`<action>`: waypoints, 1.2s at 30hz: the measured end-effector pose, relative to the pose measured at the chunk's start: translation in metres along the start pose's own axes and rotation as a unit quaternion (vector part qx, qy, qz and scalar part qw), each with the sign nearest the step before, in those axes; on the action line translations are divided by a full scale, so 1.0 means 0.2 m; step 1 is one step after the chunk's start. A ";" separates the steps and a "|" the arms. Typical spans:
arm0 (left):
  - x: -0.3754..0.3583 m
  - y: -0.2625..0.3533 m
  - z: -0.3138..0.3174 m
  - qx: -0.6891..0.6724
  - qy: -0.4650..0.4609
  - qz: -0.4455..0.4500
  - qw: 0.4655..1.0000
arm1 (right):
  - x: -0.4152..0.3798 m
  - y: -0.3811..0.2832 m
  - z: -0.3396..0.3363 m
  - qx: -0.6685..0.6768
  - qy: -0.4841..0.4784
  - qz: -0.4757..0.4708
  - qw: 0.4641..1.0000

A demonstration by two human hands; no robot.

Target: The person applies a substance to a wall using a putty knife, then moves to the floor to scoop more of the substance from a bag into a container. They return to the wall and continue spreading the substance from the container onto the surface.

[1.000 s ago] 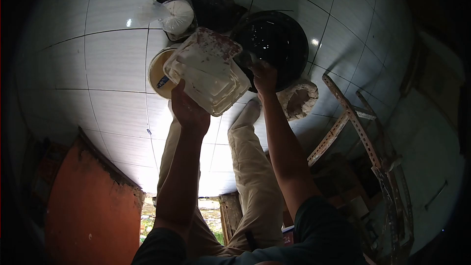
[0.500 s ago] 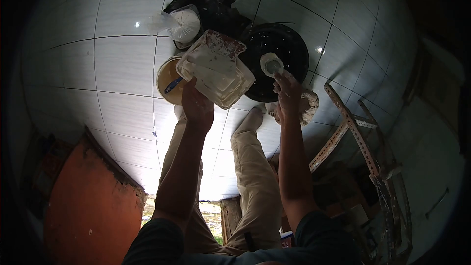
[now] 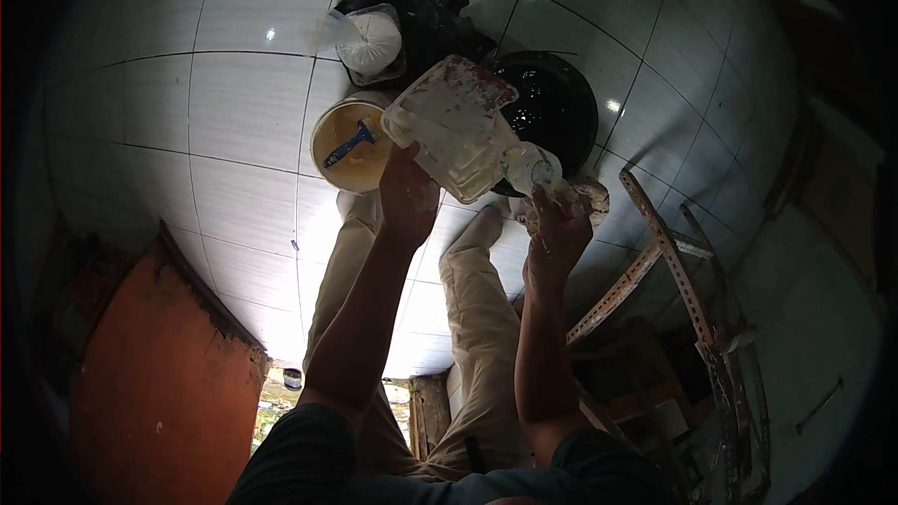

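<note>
My left hand [image 3: 409, 194] grips the near-left edge of a paint-smeared translucent plastic tray [image 3: 454, 131]. In my right hand [image 3: 557, 236] is a small clear plastic cup [image 3: 531, 166], tilted against the tray's right side. Beneath and beyond the cup stands a black basin [image 3: 552, 98] with dark, glinting contents. Left of the tray is a round bucket [image 3: 323, 145] of tan material, with a blue-handled brush or scraper [image 3: 348, 145] lying in it. Part of the bucket's right side is hidden by the tray.
A tied clear bag of white material [image 3: 372, 43] sits beside a crumpled black bag [image 3: 421, 5] at the top. A pale crumpled sack [image 3: 593, 201] lies behind my right hand. At the right stands a metal frame [image 3: 687, 290]; an orange panel [image 3: 168, 365] is lower left.
My right hand has brought the cup from over the basin down and against the tray. The tray has shifted right relative to the bucket, showing more of the blue-handled tool.
</note>
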State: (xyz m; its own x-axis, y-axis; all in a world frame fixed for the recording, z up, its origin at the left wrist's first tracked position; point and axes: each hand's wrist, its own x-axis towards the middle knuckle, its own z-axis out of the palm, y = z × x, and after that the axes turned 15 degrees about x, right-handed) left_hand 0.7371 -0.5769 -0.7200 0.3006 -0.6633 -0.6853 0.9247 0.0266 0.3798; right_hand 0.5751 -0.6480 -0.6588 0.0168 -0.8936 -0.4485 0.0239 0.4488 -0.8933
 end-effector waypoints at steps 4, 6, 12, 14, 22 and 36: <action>-0.02 0.00 0.04 0.038 -0.006 0.004 0.999 | -0.07 0.03 -0.01 -0.075 0.013 -0.025 0.997; -0.01 0.01 0.05 0.018 -0.009 -0.021 1.000 | -0.09 0.04 0.00 -0.088 0.026 -0.042 0.995; -0.02 -0.01 0.06 0.110 -0.041 0.061 0.991 | -0.11 0.04 0.01 -0.124 0.029 -0.105 0.986; 0.07 -0.12 -0.24 0.000 -0.087 -0.021 0.996 | -0.12 0.05 0.01 -0.078 0.062 -0.082 0.992; 0.05 -0.13 -0.14 -0.040 -0.171 -0.047 0.983 | -0.14 0.11 -0.03 -0.116 0.064 -0.138 0.982; 0.03 -0.09 0.03 -0.006 0.063 -0.126 0.990 | -0.13 0.18 -0.08 -0.259 -0.016 -0.309 0.915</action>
State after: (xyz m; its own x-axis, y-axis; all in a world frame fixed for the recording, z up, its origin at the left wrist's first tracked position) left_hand 0.7215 -0.5860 -0.7263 0.0859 -0.5515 -0.8297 0.9766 -0.1181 0.1796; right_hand 0.5593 -0.6094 -0.6804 0.1895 -0.9717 0.1411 -0.4381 -0.2123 -0.8735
